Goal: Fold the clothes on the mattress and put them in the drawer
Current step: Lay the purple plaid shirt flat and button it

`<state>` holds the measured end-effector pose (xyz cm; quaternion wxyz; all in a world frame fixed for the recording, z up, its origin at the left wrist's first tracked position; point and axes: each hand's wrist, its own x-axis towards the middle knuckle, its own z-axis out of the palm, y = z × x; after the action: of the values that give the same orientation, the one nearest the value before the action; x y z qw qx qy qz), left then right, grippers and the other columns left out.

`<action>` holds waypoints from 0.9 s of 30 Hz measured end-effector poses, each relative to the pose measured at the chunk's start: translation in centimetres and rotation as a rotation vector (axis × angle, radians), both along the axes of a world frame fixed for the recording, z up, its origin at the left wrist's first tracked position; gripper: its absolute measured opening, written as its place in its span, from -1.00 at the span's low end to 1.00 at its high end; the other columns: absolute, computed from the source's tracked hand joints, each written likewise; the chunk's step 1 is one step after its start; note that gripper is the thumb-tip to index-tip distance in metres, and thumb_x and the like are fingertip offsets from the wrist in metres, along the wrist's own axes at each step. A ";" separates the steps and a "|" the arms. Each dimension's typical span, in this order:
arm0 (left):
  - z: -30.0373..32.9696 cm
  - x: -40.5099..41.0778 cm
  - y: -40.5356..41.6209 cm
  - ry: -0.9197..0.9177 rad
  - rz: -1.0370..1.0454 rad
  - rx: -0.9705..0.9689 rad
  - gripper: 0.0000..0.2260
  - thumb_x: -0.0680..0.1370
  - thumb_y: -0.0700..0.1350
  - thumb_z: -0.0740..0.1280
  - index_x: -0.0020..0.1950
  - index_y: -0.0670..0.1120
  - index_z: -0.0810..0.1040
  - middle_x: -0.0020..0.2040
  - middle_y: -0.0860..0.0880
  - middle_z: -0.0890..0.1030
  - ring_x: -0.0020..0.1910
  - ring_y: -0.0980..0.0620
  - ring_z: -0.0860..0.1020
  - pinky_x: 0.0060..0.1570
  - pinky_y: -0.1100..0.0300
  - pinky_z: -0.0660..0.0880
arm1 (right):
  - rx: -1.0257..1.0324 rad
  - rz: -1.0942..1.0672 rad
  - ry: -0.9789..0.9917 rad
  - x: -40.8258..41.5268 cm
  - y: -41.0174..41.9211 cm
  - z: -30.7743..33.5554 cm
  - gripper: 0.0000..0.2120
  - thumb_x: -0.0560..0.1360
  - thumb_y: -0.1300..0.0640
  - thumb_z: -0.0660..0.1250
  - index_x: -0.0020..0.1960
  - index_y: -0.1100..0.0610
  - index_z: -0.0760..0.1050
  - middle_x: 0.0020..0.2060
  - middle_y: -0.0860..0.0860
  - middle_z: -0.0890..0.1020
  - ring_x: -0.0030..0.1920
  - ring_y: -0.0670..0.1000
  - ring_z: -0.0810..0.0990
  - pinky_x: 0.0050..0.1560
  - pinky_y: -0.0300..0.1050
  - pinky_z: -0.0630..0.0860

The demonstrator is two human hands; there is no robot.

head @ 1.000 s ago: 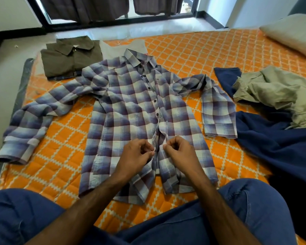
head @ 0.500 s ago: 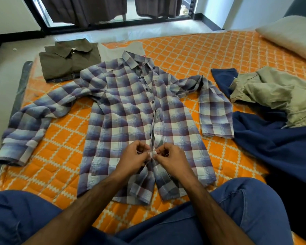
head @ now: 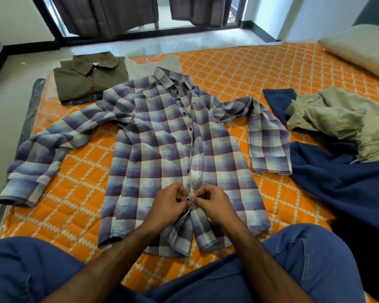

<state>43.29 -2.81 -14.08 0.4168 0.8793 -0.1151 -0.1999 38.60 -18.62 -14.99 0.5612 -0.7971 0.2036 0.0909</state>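
Your left hand [head: 170, 205] and right hand [head: 213, 203] both pinch the front placket of the plaid shirt [head: 175, 149], fingers curled tight, meeting low on its button line. The shirt lies flat on the orange mattress [head: 239, 68], sleeves spread to both sides of your hands. Folded olive shirt [head: 88, 80] sits far beyond your left hand; navy garment [head: 341, 182] and khaki clothes [head: 341, 119] lie right of your right hand.

A plaid shirt [head: 173, 149] lies face up, sleeves spread, on the orange mattress [head: 239, 68]. The left hand [head: 169, 206] and right hand [head: 214, 204] meet low on its front, each pinching an edge of the button strip. A folded olive shirt [head: 88, 82] sits beyond the collar. To the right, a khaki garment [head: 341, 119] lies crumpled on a navy cloth [head: 346, 184], near a pillow [head: 359, 49].
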 end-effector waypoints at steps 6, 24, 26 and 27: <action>0.1 0.2 0.0 -0.077 -0.052 0.049 -0.88 0.52 -0.17 0.47 -0.12 0.02 0.58 -0.19 0.09 0.64 -0.20 0.18 0.61 -0.23 0.35 0.54 | 0.083 -0.038 0.017 -0.1 0.1 0.1 -0.95 0.53 0.15 0.48 -0.02 0.05 0.64 -0.13 -0.07 0.71 -0.07 -0.13 0.68 0.00 -0.20 0.59; 0.6 0.5 0.1 0.303 0.098 -0.155 -0.95 0.58 -0.19 0.41 -0.01 -0.15 0.59 -0.15 -0.10 0.68 -0.22 0.04 0.68 -0.28 0.23 0.60 | -0.181 -0.014 -0.133 -0.5 0.8 1.4 -0.93 0.57 0.07 0.43 -0.08 0.01 0.58 -0.21 -0.09 0.65 -0.18 -0.19 0.63 -0.14 -0.28 0.59; 0.7 0.6 0.2 0.367 0.112 -0.195 -0.95 0.61 -0.19 0.37 0.03 -0.16 0.59 -0.13 -0.12 0.68 -0.20 0.03 0.68 -0.26 0.21 0.60 | -0.167 -0.012 -0.127 -0.6 0.6 1.4 -0.95 0.57 0.07 0.43 -0.05 0.02 0.61 -0.20 -0.10 0.66 -0.16 -0.21 0.63 -0.13 -0.29 0.58; 0.7 0.6 0.2 0.385 0.114 -0.204 -0.95 0.61 -0.19 0.36 0.04 -0.16 0.59 -0.13 -0.13 0.68 -0.20 0.02 0.69 -0.26 0.21 0.60 | -0.150 -0.010 -0.121 -0.6 0.5 1.4 -0.96 0.57 0.07 0.44 -0.03 0.03 0.63 -0.18 -0.11 0.67 -0.15 -0.22 0.63 -0.11 -0.30 0.57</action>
<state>43.89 -2.62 -13.40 0.5283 0.7833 -0.0030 -0.3276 37.98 -18.11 -13.59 0.5115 -0.8399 0.1796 0.0240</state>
